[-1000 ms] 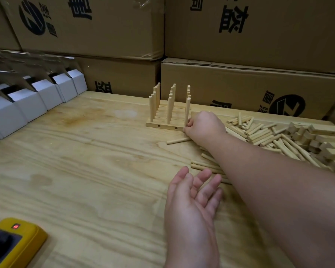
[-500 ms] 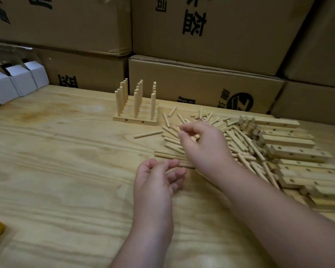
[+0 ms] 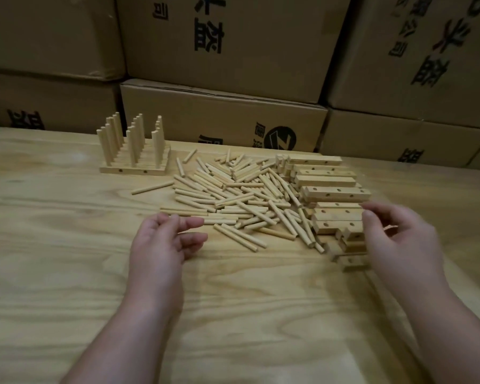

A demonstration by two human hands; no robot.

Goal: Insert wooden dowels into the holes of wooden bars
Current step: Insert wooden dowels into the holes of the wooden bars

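A loose heap of wooden dowels (image 3: pixel 233 195) lies on the table's middle. To its right is a stack of drilled wooden bars (image 3: pixel 336 194). At the back left stand finished bars with upright dowels (image 3: pixel 133 145) set close together. One stray dowel (image 3: pixel 152 187) lies apart, left of the heap. My left hand (image 3: pixel 164 242) hovers palm-up just in front of the heap, fingers curled and apart, holding nothing. My right hand (image 3: pixel 399 242) is spread over the near end of the bar stack, thumb and fingers apart, gripping nothing that I can see.
Stacked cardboard boxes (image 3: pixel 225 117) with black print form a wall right behind the wooden table (image 3: pixel 67 245). The pale tabletop stretches toward me and to the left of my hands.
My right hand has left the dowel heap and swung right to the bar stack. My left hand has opened slightly. The view has shifted right; the yellow device and white boxes are out of frame.
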